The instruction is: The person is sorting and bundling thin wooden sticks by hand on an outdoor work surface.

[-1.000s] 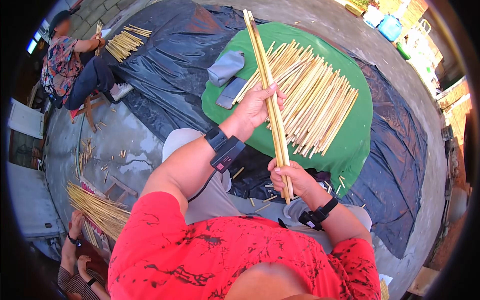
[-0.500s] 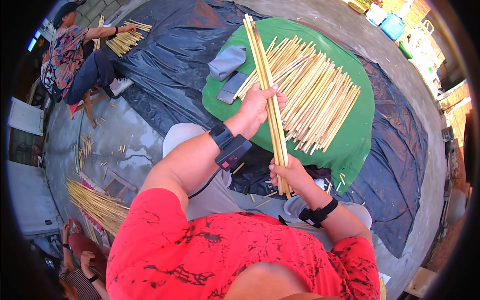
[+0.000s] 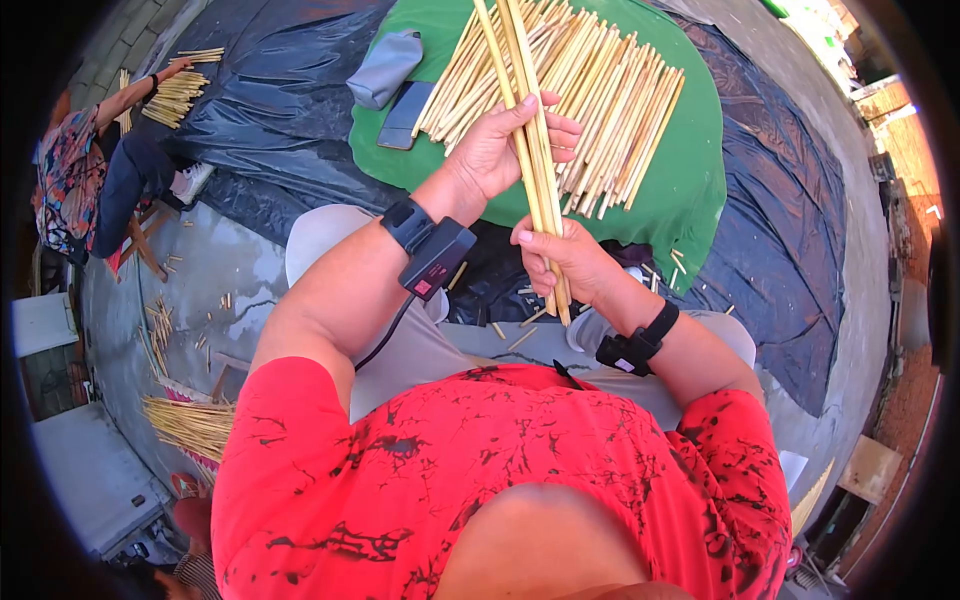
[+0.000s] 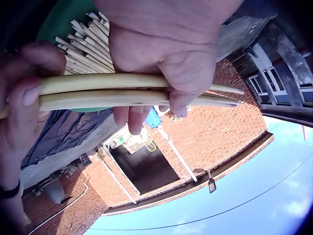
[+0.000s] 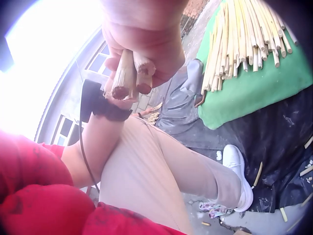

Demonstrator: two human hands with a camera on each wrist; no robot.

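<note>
A small bunch of long, pale yellow plant stalks (image 3: 528,125) slants between my two hands over my lap. Toward its upper half, my left hand (image 3: 495,150) holds it between thumb and fingers, the fingers reaching out behind the stalks. In the left wrist view the left thumb (image 4: 180,98) crosses over the stalks. Lower down, my right hand (image 3: 570,262) grips the bunch near its bottom end, thumb laid across it. The right wrist view shows the cut ends (image 5: 120,89) poking out below the right hand. Beyond the hands, many similar stalks (image 3: 625,120) lie side by side on a green cloth (image 3: 690,190).
A grey pouch (image 3: 385,68) and a dark phone (image 3: 406,115) lie left of the pile. Black plastic sheeting (image 3: 775,210) spreads underneath, with cut-off bits (image 3: 678,262) scattered about. A seated person (image 3: 70,190) reaches toward another pile at upper left. More stalks (image 3: 190,425) lie at lower left.
The head view has tilted, so the pile and cloth sit higher in it. My left hand's fingers look straighter now, and the stalks spread apart slightly at the top. Both hands still hold the bunch.
</note>
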